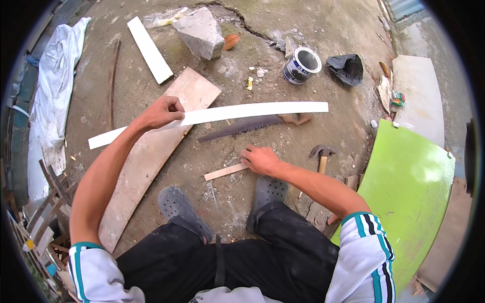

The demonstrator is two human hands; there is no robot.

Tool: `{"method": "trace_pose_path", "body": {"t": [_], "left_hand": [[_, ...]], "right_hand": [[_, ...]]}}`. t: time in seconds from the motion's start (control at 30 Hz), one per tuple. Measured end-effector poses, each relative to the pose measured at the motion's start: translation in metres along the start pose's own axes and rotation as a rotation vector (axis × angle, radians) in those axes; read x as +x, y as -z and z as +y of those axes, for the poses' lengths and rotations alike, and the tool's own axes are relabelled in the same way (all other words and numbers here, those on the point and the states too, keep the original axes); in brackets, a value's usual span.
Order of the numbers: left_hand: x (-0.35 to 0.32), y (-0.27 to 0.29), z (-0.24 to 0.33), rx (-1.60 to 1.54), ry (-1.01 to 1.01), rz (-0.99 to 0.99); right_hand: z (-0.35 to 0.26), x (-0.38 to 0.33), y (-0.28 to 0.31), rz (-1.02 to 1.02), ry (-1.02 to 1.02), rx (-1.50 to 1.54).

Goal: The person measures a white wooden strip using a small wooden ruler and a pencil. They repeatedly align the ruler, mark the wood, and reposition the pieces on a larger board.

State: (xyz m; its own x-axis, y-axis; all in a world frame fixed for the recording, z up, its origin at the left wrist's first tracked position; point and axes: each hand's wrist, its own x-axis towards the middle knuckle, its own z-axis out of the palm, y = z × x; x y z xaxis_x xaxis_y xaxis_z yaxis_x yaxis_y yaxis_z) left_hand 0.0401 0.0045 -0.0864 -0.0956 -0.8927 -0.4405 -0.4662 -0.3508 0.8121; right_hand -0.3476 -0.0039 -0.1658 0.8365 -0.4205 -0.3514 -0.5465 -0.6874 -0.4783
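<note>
A long white strip (257,109) lies crosswise over a wide wooden plank (146,166). My left hand (162,113) is closed, its curled fingers gripping the strip's edge where it crosses the plank. Lower down, my right hand (259,160) has its fingers closed on the right end of a short wooden stick (224,172), close to the ground. Its fingertips are partly hidden. Between the hands lies a handsaw (242,127) with a dark toothed blade and a wooden handle. A claw hammer (322,157) rests right of my right hand.
A shorter white piece (150,49), a concrete chunk (200,34), an open paint can (302,65) and a black plastic bag (345,69) lie beyond. A green panel (409,197) is at right; scrap wood (50,212) and a white sheet (56,86) are at left.
</note>
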Motion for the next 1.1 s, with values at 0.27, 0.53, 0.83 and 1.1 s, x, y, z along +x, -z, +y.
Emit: {"method": "trace_pose_path", "body": {"t": [0.27, 0.53, 0.83, 1.1], "left_hand": [[-0.080, 0.095, 0.032, 0.131, 0.136, 0.126], [-0.113, 0.085, -0.038, 0.032, 0.170, 0.239], [-0.104, 0.055, -0.113, 0.026, 0.115, 0.166], [-0.099, 0.041, -0.139, 0.151, 0.039, 0.255]], "right_hand": [[0.014, 0.012, -0.001, -0.190, 0.126, -0.200], [0.012, 0.003, 0.003, -0.288, 0.248, -0.240], [0.023, 0.009, 0.013, -0.189, 0.314, -0.124], [-0.010, 0.047, 0.053, -0.127, 0.101, -0.017]]}}
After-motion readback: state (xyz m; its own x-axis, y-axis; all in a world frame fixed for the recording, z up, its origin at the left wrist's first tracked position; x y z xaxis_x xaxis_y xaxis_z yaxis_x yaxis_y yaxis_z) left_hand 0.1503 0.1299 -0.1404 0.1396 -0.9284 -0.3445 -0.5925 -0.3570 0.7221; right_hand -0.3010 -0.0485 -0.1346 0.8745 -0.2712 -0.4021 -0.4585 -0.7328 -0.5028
